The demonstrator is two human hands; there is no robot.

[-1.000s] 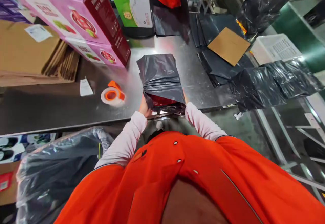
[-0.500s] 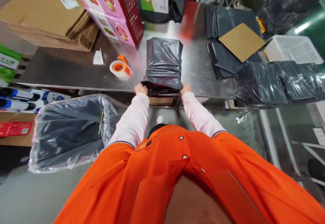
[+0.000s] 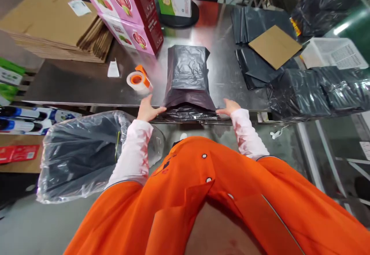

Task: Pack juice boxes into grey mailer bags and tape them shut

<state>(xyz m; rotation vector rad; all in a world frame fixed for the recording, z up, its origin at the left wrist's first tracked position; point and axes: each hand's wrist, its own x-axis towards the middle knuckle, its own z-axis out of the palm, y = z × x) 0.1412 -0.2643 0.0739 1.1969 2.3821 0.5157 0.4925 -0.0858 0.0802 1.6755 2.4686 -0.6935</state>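
A black plastic mailing bag (image 3: 189, 70) lies on the metal table (image 3: 95, 87), bulging over flat contents that are hidden inside. Its mouth gapes at the table's front edge, facing me. My left hand (image 3: 148, 109) is at the left corner of that mouth, fingers spread, thumb reaching to the plastic. At the right corner, my right hand (image 3: 229, 107) is likewise spread, its thumb at the bag's edge. Neither hand is closed round the plastic. To the left of the bag is a roll of clear tape (image 3: 138, 80) on an orange holder.
Pink boxes (image 3: 130, 20) and stacked flat cardboard (image 3: 54, 24) stand at the left. Black bags (image 3: 260, 24) and a cardboard square (image 3: 275, 47) lie at the right, near a white basket (image 3: 332, 54). A plastic-lined bin (image 3: 83, 143) stands below the table at left.
Both hands have let go of the bag's mouth corners and spread outward with fingers opened. The bag's mouth now lies flatter and wider, less bunched.
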